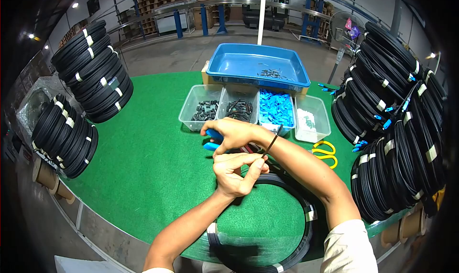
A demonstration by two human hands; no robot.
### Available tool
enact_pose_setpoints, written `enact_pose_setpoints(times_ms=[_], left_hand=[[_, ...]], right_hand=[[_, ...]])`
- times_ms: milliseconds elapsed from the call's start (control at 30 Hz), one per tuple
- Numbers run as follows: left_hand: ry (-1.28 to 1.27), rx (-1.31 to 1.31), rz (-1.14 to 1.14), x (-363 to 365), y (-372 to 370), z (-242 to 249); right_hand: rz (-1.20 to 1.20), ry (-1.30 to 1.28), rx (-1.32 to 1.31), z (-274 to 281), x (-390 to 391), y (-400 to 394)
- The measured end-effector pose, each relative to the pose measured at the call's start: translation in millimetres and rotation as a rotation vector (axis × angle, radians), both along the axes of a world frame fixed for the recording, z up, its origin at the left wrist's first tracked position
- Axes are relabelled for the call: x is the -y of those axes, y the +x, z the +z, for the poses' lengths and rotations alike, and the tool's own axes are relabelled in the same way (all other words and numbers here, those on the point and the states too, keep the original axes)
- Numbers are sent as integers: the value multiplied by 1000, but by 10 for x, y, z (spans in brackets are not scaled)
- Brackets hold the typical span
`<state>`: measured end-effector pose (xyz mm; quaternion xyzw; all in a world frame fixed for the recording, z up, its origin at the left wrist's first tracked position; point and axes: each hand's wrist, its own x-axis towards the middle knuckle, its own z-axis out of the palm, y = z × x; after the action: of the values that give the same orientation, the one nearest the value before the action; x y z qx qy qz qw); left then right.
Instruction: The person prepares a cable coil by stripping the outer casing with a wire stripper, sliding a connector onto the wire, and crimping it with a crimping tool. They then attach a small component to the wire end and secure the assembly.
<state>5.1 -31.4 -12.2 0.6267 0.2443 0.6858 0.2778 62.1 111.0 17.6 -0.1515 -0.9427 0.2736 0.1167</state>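
My left hand (236, 173) pinches a black cable (273, 143) between thumb and fingers, and its free end points up and to the right. Just above it, my right hand (234, 133) reaches across from the right, its fingers round the blue handles of a hand tool (212, 146). Most of that tool's head is hidden behind my hands. Below them on the green mat lies a coil of black cable (308, 225), bound with white tape. Yellow-handled scissors (326, 153) rest to the right of my right forearm.
Clear bins hold black parts (205, 111), more black pieces (239, 109), blue connectors (276, 108) and white parts (306, 120). Behind them stands a blue tray (239, 65) with small dark pieces. Stacked cable coils rise at left (93, 72) and right (397, 158).
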Motion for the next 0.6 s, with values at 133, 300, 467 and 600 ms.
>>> enact_pose_setpoints(times_ms=[133, 300, 467, 600], left_hand=[[-49, 46, -8, 21, 22, 50], [-107, 75, 2, -11, 14, 31], [-145, 22, 29, -28, 7, 34], [-146, -72, 98, -79, 22, 14]], right_hand=[[34, 58, -20, -191, 66, -118], [17, -41, 72, -210, 142, -34], [-88, -130, -261, -111, 78, 548], [-446, -459, -434, 103, 359, 1199]])
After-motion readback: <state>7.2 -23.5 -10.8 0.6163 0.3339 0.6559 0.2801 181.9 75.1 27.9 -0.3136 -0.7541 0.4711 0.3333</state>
